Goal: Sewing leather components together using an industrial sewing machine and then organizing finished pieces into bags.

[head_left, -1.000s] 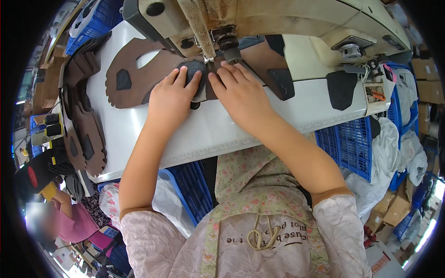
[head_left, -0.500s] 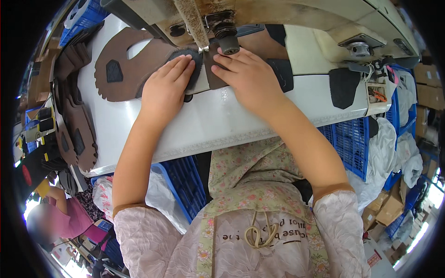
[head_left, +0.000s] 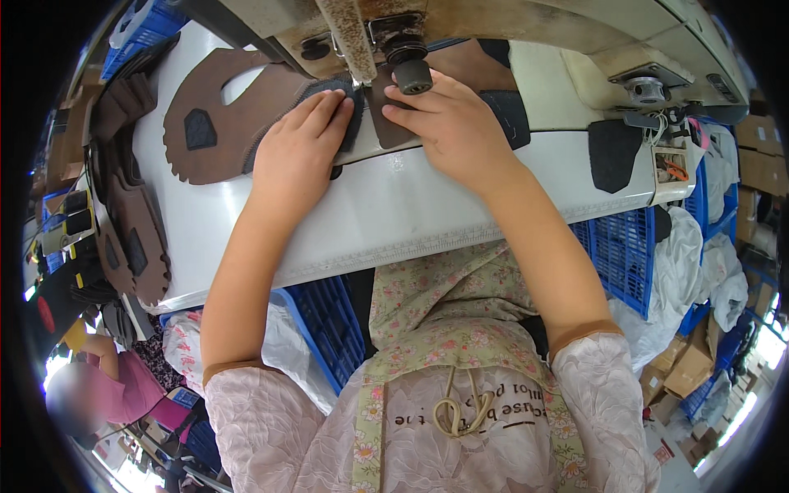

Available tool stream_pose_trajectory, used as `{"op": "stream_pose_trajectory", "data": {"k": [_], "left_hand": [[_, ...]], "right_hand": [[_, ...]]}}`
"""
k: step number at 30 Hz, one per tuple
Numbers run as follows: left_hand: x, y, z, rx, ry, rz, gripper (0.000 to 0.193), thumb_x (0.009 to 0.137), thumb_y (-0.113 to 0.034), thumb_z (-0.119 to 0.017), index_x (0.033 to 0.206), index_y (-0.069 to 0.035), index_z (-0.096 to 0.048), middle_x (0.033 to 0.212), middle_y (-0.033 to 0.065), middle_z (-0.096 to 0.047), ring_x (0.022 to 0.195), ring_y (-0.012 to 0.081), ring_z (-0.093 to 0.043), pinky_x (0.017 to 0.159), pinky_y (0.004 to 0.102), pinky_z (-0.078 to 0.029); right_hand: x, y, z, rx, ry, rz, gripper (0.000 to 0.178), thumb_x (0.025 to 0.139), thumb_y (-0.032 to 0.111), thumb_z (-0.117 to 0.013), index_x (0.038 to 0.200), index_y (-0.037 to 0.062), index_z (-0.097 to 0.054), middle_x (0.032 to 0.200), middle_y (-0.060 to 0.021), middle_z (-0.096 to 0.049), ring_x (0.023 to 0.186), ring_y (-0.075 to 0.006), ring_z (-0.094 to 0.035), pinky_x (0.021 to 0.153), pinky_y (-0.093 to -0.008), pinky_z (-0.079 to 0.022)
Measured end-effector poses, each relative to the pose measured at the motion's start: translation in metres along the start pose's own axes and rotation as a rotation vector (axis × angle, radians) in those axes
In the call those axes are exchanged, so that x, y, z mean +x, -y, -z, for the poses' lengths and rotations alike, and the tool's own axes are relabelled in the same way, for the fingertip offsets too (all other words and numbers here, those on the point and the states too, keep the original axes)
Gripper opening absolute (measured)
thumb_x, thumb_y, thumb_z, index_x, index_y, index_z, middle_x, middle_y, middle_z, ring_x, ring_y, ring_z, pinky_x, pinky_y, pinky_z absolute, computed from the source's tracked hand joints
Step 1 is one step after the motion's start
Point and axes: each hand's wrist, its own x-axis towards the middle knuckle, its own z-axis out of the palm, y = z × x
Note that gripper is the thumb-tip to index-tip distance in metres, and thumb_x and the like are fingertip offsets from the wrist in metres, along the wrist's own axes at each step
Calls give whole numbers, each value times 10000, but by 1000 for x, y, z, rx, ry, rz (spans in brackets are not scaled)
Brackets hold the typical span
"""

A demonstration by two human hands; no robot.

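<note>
A sewing machine's needle and presser foot (head_left: 359, 80) stand over the seam area at the top middle. My left hand (head_left: 300, 148) lies flat with stretched fingers on the black edging (head_left: 352, 131) of a large brown leather-like piece (head_left: 205, 99), which has a curved cutout and a black patch. To the right of the foot, my right hand (head_left: 460, 131) rests with fingers spread on another brown piece (head_left: 390, 115). That piece's far part is hidden by the machine and my hand. Both hands press from above, not wrapped round anything.
More brown pieces (head_left: 144, 238) with black patches are stacked at the table's left side. A black patch (head_left: 615, 154) lies on the right by a small box of odds and ends (head_left: 671, 168). Blue crates (head_left: 620, 259) stand below the table. Another person (head_left: 136, 386) sits at far left.
My right hand has slid slightly right with the brown piece under it, widening the gap beside the foot. My left fingers have shifted a little toward the foot on the black edging.
</note>
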Motion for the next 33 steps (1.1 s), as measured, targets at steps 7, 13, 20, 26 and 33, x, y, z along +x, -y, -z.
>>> {"op": "stream_pose_trajectory", "data": {"k": [7,13,20,26,33], "left_hand": [[1,-2,3,6,24,22,639,654,63,-586,1279,-68,-604,1335,79,-558,1237,251,-539,935,377,-501],[-1,-1,5,-56,40,35,587,654,65,-579,1223,-75,-623,1311,95,-580,1244,276,-539,937,386,-496],[-5,1,7,-32,9,-29,404,720,0,-593,1111,-81,-655,1284,98,-617,1249,271,-545,992,416,-476],[-5,-2,9,2,14,-28,387,745,-24,-601,1123,-77,-663,1302,106,-614,1259,264,-539,1045,421,-447],[-5,-3,8,16,16,-34,399,760,-26,-583,1149,-70,-661,1315,113,-607,1266,258,-537,1062,411,-433]], "right_hand": [[0,1,2,-9,12,6,274,783,41,-579,1002,80,-739,1147,-40,-692,1224,-190,-559,1094,-381,-420],[-1,1,3,-13,48,-22,275,788,50,-576,1006,85,-739,1171,-44,-678,1232,-192,-549,1099,-378,-415],[-2,2,3,-17,59,-37,284,794,55,-573,1024,89,-737,1197,-57,-663,1232,-200,-544,1095,-376,-419],[-2,2,5,-25,64,-14,294,800,53,-569,1043,89,-732,1201,-60,-660,1243,-200,-537,1098,-375,-417],[-1,3,7,-30,76,-11,306,797,48,-565,1056,80,-724,1190,-59,-662,1250,-212,-532,1102,-383,-413]]}}
